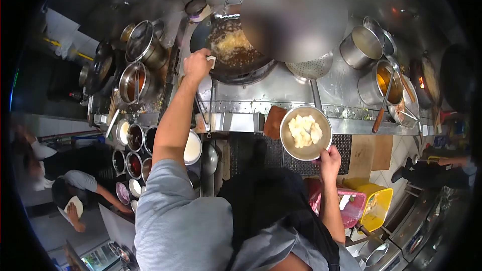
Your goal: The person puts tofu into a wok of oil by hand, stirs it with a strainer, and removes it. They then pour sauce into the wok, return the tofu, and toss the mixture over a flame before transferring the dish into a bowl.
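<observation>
At left, sauce pots (134, 138); left hand (197, 65) closed on wok (228, 50) handle, heavy, hot; right hand (330, 159) gripping rim of steel bowl (306, 133) over table (281, 88), pale soft pieces inside, light, likely slippery

The left hand (197, 65) grips the rim of a wok (232, 50) of bubbling oil on the steel stove (281, 90); the right hand (330, 159) holds a metal bowl (306, 133) of pale pieces (304, 129) before the stove's edge; sauce pots (134, 84) stand left; a strainer (313, 68) rests beside the wok.
</observation>
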